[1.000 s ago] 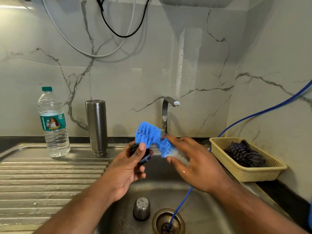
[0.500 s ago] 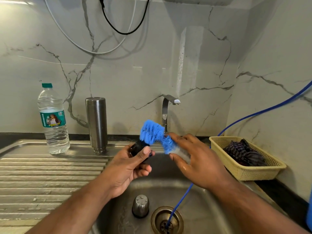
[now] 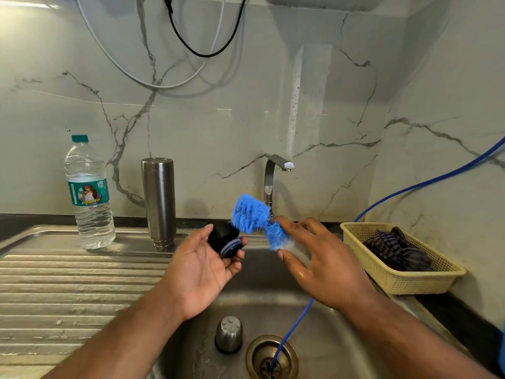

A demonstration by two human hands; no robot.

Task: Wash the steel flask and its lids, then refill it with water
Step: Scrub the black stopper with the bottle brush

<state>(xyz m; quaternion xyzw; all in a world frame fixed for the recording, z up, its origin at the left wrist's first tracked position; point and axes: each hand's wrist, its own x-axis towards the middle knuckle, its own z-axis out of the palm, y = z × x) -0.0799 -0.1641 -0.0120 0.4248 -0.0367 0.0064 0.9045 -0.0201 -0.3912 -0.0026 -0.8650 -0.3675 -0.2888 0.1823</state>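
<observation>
The steel flask [image 3: 159,201] stands upright on the drainboard behind the sink, with no hand on it. Over the basin, my left hand [image 3: 203,265] holds a black inner lid [image 3: 225,239] by its fingertips, palm turned up. My right hand [image 3: 321,262] grips the clear handle of a blue-bristled brush [image 3: 252,216]. The brush's bristles touch the top of the black lid. A steel cup lid [image 3: 229,334] stands upside down on the sink floor, just left of the drain [image 3: 272,356].
A plastic water bottle [image 3: 88,195] stands left of the flask. The tap [image 3: 273,179] rises behind the brush, with no water running. A blue hose [image 3: 295,321] runs into the drain. A yellow basket [image 3: 404,280] with a dark checked cloth sits at the right.
My left hand has opened out, so the black lid now shows on my fingertips. The brush has stayed against the lid. The view has shifted slightly.
</observation>
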